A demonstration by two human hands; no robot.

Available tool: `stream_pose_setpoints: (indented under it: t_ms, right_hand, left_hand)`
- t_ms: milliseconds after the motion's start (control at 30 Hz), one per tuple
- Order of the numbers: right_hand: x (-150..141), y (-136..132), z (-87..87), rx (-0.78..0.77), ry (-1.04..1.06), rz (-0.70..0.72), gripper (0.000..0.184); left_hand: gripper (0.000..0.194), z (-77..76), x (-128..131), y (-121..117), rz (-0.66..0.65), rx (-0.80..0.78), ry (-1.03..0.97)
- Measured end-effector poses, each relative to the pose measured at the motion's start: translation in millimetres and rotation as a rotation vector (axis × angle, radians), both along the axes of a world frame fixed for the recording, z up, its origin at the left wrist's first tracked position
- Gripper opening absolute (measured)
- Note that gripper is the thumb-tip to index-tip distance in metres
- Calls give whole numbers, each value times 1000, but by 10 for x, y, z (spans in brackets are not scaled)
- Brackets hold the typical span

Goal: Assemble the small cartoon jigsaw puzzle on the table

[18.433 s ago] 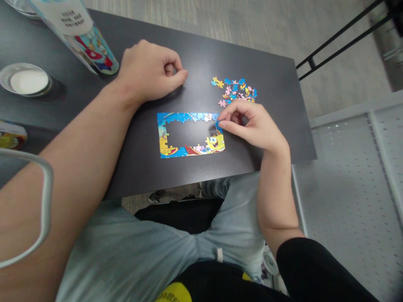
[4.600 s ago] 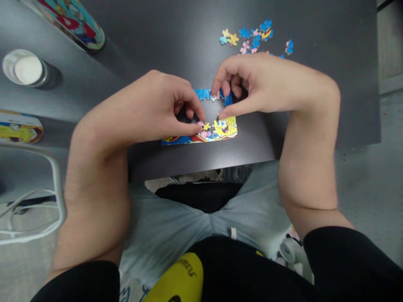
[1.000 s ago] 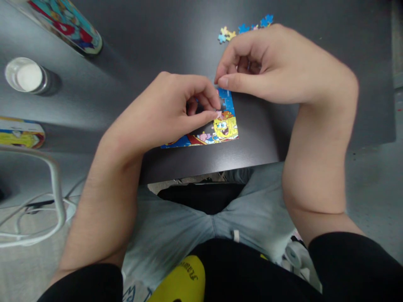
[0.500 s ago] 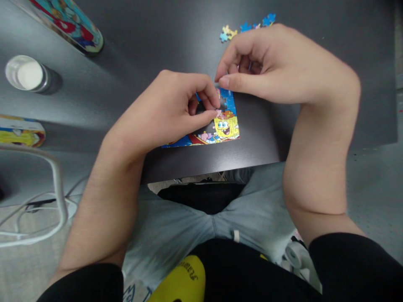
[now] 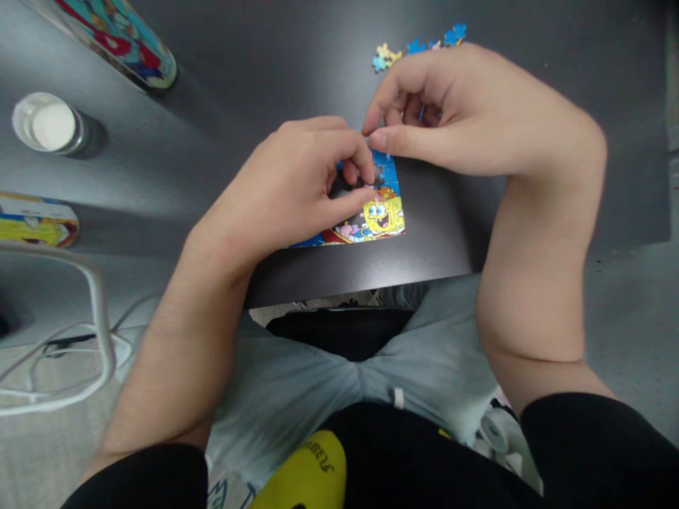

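Note:
A partly assembled jigsaw puzzle (image 5: 385, 215) with a yellow cartoon sponge character lies near the table's front edge, with dark gaps inside its border. My left hand (image 5: 312, 177) is over it, thumb and index fingertip closed around a small puzzle piece beside a gap at the right; the fingers mostly hide the piece. At the puzzle's upper right corner, my right hand (image 5: 440, 113) has thumb and index finger pinched on the edge. Its other fingers are curled, with bits of blue and pink visible behind them. My left hand covers the puzzle's left part.
Loose puzzle pieces (image 5: 416, 47) lie beyond my right hand on the dark table (image 5: 265, 56). Leftward are a printed tin (image 5: 132, 53), a glass (image 5: 50, 124) with something white in it, and another printed box (image 5: 39, 220). A white tube frame (image 5: 98, 304) and cables are at lower left.
My left hand has shifted slightly right over the puzzle, its fingertips now closer to the gap at the right. My right hand has stayed nearly still at the corner.

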State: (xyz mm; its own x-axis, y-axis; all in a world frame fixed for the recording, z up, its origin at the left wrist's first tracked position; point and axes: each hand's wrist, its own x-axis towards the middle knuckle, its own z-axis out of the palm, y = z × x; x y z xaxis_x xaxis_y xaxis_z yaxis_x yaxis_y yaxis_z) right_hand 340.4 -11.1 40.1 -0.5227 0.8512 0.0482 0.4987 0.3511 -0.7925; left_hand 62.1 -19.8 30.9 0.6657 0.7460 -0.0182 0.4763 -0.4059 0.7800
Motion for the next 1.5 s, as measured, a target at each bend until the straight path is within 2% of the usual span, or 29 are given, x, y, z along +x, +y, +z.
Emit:
stream_pose_setpoints:
  t_ms: [167,333,533,667,800,933,1000,1100,1233,1300,1500]
  right_hand:
    - [-7,-7,15,-2,-21,13,26]
    - [27,-11,-14,7,13,11,24]
    - [87,-21,-8,23,101,-9,15]
    - [199,-42,92,66,167,-131,14]
    - [530,-42,131,200,268,-294,8]
    - [978,-31,83,311,232,-552,11]
    - [1135,-40,64,205,62,-610,8]
    - [1205,-52,34,81,-156,-649,7]
    - [1116,-19,-36,29,-207,-651,8]
    - [1062,1,-56,-19,-178,-606,11]
    - [913,1,0,-171,-199,-393,27]
  left_hand:
    - [22,13,21,-5,7,-1,34]
    - [28,-11,15,-6,-19,42,64]
    - [38,16,-80,96,-18,218,-33]
    - [36,82,-247,180,184,325,-29]
    - [48,125,-428,225,233,318,193]
    - [60,45,-567,292,291,336,290]
    - [58,-17,-611,343,287,358,341]
    - [60,-56,-633,413,255,346,350]
    - [74,-6,-619,446,271,221,382]
    - [81,11,-624,449,293,192,379]
    - [74,-5,-676,492,282,151,314]
